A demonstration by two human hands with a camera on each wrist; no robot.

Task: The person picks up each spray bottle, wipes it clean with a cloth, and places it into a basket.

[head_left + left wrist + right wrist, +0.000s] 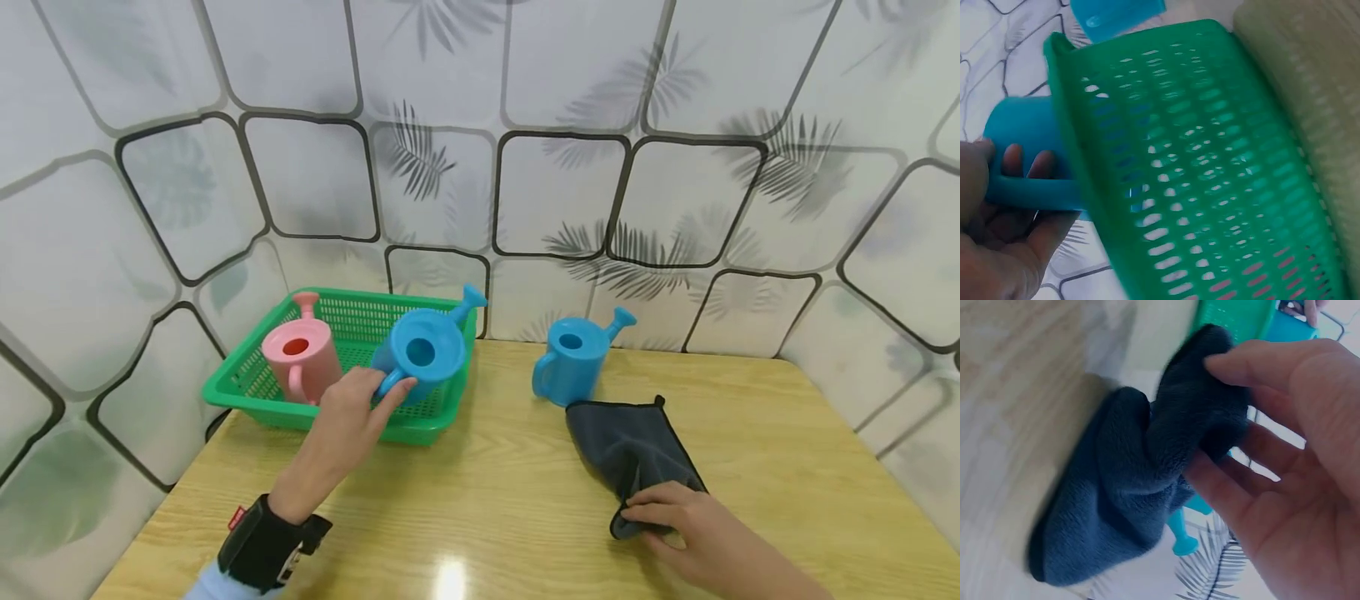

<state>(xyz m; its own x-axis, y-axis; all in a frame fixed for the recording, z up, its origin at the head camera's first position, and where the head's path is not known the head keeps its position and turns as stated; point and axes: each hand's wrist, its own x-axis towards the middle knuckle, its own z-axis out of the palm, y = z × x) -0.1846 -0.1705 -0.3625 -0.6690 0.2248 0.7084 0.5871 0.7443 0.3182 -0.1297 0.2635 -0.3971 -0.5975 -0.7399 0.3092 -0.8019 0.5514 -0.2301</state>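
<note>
Blue plastic watering can (444,367), spout rightward, is partly inside the green slotted basket (420,432), ahead of my left hand (348,429), which pinches its handle (my right hand (686,529) pinches dark-grey cloth (630,437)).

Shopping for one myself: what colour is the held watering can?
The watering can is blue, clearest in the head view.

Left wrist view: basket (1079,150) hides part of held blue can (1025,119); standing blue can (1116,14) cut by top edge. Right wrist view: cloth (1110,500) hides most of standing blue can; table (1016,456) blurred. Head view: right forearm (757,550) cut off at bottom.
</note>
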